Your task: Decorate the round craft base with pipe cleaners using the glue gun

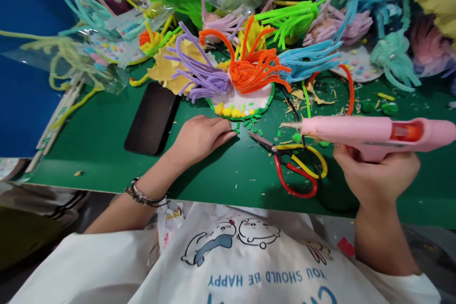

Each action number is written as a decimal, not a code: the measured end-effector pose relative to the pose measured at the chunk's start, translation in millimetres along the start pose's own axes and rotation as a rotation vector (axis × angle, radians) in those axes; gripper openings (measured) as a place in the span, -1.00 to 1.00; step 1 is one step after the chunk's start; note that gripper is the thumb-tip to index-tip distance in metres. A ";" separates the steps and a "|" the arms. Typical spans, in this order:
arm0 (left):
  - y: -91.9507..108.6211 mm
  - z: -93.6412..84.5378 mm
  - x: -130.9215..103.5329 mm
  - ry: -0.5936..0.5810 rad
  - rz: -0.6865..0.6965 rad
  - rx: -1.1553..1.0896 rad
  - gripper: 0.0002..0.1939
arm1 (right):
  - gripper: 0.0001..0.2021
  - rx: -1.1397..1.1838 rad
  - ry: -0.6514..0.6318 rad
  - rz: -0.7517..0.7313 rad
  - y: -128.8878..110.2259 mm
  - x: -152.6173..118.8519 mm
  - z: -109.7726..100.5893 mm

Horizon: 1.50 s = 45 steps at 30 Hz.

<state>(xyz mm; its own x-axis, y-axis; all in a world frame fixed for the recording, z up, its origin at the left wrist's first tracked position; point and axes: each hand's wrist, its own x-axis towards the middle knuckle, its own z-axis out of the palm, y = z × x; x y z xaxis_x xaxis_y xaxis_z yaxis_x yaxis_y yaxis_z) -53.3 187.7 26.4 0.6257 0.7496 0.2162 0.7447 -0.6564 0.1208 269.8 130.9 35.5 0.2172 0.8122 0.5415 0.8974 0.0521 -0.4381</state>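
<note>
My right hand [377,175] is wrapped around the handle of a pink hot glue gun [349,130], its metal nozzle pointing left above the table. On the green tabletop, my left hand [201,137] has its fingers closed together beside small cut green bits [249,125]; whatever is between the fingertips is hidden. Just beyond lies a round white piece [258,99] edged in green, with yellow pom-poms [228,112] along its near side. Purple [210,80] and orange pipe-cleaner bundles [249,73] sit on it. Scissors [285,149] with red and yellow handles rest open between my hands.
A black phone [151,118] lies left of my left hand. Pipe-cleaner bundles in blue [309,59], green [292,16] and mint [395,59] crowd the back. Scraps and a dark cord [292,104] lie near the nozzle. Pale sticks [57,121] are at the left edge.
</note>
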 end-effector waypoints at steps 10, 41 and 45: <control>-0.9 1.9 4.1 -0.005 0.071 0.030 -0.65 | -0.62 0.007 -0.014 -0.001 -1.4 1.4 2.0; 88.3 -33.5 37.5 -0.076 -0.815 -1.781 -0.77 | -0.58 0.086 0.129 -0.206 -6.7 -4.1 7.0; 88.9 -35.8 35.7 -0.095 -0.791 -1.763 -0.79 | -0.63 0.081 0.091 -0.143 -6.0 -5.5 5.7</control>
<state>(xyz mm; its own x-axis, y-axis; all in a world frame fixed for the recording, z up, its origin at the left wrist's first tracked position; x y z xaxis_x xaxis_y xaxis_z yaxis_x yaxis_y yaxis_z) 26.9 153.0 79.6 0.3705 0.8355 -0.4058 -0.1772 0.4924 0.8521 261.0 129.5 31.1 0.1266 0.7372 0.6637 0.8884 0.2134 -0.4064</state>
